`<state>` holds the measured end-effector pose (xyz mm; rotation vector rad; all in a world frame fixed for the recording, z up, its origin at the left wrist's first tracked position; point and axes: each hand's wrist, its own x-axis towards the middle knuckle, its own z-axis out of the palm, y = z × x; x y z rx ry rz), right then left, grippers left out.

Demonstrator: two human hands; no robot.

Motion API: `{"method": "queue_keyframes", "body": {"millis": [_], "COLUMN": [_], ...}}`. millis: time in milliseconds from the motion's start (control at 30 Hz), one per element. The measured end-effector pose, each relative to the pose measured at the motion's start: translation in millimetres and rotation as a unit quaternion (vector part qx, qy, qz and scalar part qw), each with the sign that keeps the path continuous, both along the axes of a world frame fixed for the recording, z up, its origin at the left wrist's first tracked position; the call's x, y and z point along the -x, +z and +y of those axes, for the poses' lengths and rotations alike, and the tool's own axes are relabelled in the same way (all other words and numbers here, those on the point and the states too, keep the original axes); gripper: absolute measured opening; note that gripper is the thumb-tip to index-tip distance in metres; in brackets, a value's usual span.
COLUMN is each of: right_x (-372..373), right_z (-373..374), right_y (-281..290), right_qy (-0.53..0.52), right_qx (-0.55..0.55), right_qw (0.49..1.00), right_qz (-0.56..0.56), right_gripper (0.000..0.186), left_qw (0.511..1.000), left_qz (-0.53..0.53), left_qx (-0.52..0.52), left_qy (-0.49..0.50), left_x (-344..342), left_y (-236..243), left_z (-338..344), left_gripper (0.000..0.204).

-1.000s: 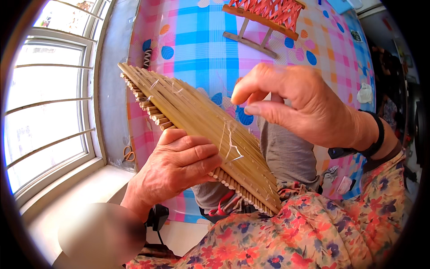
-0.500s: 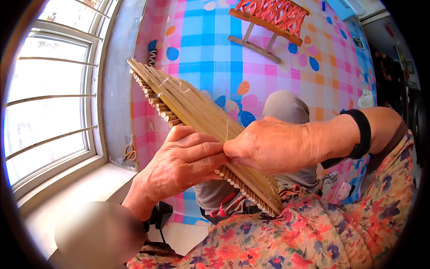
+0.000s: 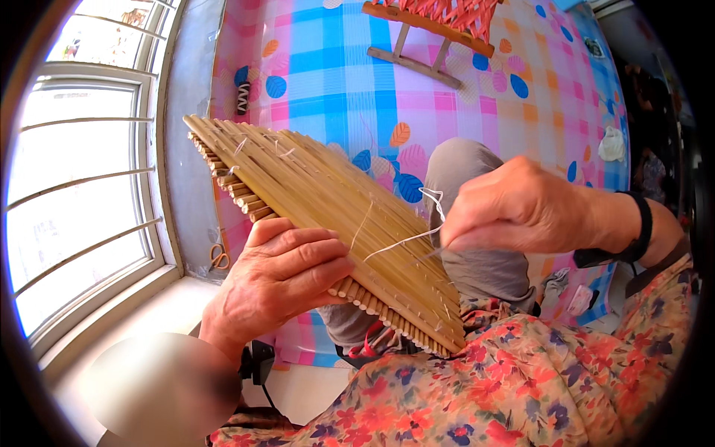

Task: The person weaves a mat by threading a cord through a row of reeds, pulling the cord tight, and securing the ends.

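A panel of straw-coloured reed stalks (image 3: pixel 328 201), bound side by side with thread stitches, lies slanted across my lap. My left hand (image 3: pixel 279 272) is closed on its near edge, fingers over the top face and the thumb hidden. Off to the right, above the panel, my right hand (image 3: pixel 514 212) is pinched shut. White thread (image 3: pixel 402 242) runs from the panel near my left fingers to this pinch, with a loop standing up beside the fingertips. A thin greyish sliver also shows at the fingertips, too blurred to name.
A wooden stand with red woven strips (image 3: pixel 439 30) is on the checked floor covering ahead. Scissors with orange handles (image 3: pixel 219 257) lie by the barred window (image 3: pixel 89 179) at left. A white crumpled bag (image 3: pixel 612 144) sits at the far right.
My right hand has moved right and up, away from the left hand, drawing the white thread out from the panel. The panel has tilted, showing more of its top face.
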<state>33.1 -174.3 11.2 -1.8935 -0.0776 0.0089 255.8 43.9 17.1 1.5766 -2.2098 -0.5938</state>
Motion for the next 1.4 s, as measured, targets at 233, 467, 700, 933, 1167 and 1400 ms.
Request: {"method": "queue_keyframes", "body": {"millis": [233, 467, 700, 933, 1167, 1400], "right_x": [-17, -13, -18, -19, -23, -27], "right_z": [44, 62, 66, 66, 65, 58], "right_y": [-54, -80, -84, -93, -100, -98], "right_qy": [-0.036, -0.063, -0.038, 0.012, 0.023, 0.069], "right_qx": [-0.137, -0.235, -0.234, -0.263, -0.283, -0.256], "right_qw": [0.99, 0.969, 0.972, 0.965, 0.958, 0.964], "right_qz": [-0.024, 0.029, -0.01, -0.01, -0.032, -0.032], "right_gripper": [0.015, 0.015, 0.018, 0.025, 0.025, 0.03], "left_qw": [0.999, 0.995, 0.994, 0.993, 0.993, 0.992], "left_qz": [-0.028, -0.084, -0.09, -0.077, -0.071, -0.072], "left_qx": [-0.04, -0.018, -0.034, -0.054, -0.052, -0.049], "left_qy": [0.021, 0.043, 0.053, 0.075, 0.08, 0.087], "left_x": [1, 8, 5, 5, 4, 4], "left_y": [6, 7, 11, 14, 13, 11], "left_z": [1, 6, 7, 11, 14, 18], "left_gripper": [0.041, 0.027, 0.034, 0.036, 0.036, 0.036]}}
